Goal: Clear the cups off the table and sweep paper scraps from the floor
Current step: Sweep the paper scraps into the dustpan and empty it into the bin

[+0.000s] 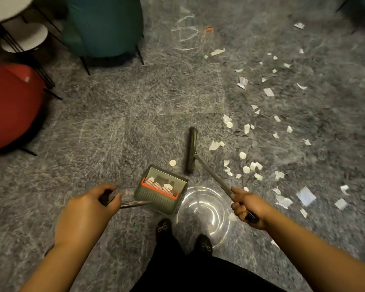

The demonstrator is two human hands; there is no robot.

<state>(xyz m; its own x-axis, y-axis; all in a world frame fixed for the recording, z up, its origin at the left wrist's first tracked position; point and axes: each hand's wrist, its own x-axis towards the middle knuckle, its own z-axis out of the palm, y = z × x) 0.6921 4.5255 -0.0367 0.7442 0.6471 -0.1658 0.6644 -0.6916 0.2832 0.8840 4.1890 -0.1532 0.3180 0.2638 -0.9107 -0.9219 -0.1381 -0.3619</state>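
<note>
My left hand [86, 209] grips the black end of the dustpan's metal handle. The grey-green dustpan [162, 191] with an orange comb strip sits in front of my feet and holds a few white scraps. My right hand [246, 207] grips the broom handle [213, 175]. The broom's dark head [192, 149] lies on the grey carpet just beyond the dustpan. Several white paper scraps [269, 92] and small round paper discs [242, 155] are scattered to the right of the broom head. One disc [172, 162] lies between the dustpan and the broom head.
A red chair [11, 106] stands at the left and a teal chair [103, 26] at the upper left, both on thin black legs. White round table tops [25, 36] show in the top left corner. My black shoes [163, 228] are at the bottom centre.
</note>
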